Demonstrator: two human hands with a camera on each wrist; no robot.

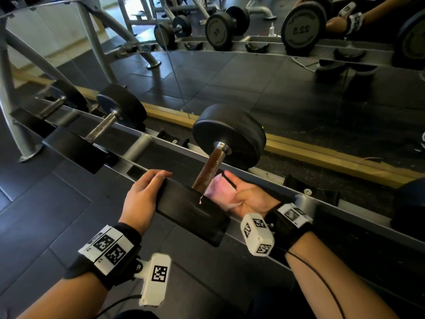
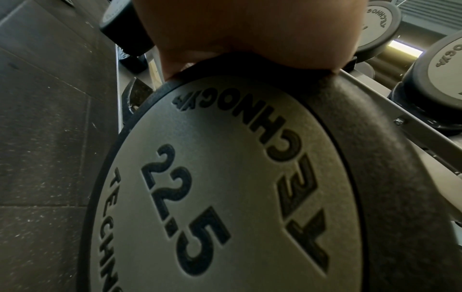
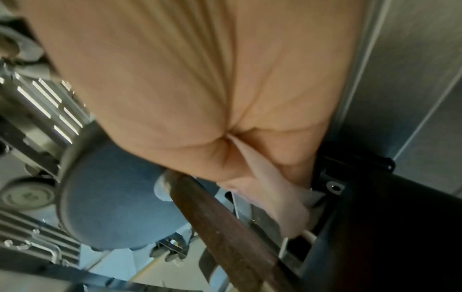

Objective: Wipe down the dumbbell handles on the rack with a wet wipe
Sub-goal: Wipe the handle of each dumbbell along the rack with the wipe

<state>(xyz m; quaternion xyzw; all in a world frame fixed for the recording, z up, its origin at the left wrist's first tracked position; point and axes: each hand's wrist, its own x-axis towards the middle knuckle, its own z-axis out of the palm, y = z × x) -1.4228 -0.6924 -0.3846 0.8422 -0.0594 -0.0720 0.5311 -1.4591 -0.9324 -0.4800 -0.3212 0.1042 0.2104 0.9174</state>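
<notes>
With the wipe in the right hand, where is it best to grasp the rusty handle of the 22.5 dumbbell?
Probably wrap the wipe round the brown handle mid-length, coming from its right side. That bare bar lies exposed between the two heads, and the right hand is already beside it.

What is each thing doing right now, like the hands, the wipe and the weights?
Left hand: rests on the near black head of the 22.5 dumbbell.
Right hand: holds the pale pink wet wipe beside the handle.
Rusty brown knurled handle: bare, lying on the grey metal rack.
Two smaller black dumbbells: racked, untouched.
</notes>
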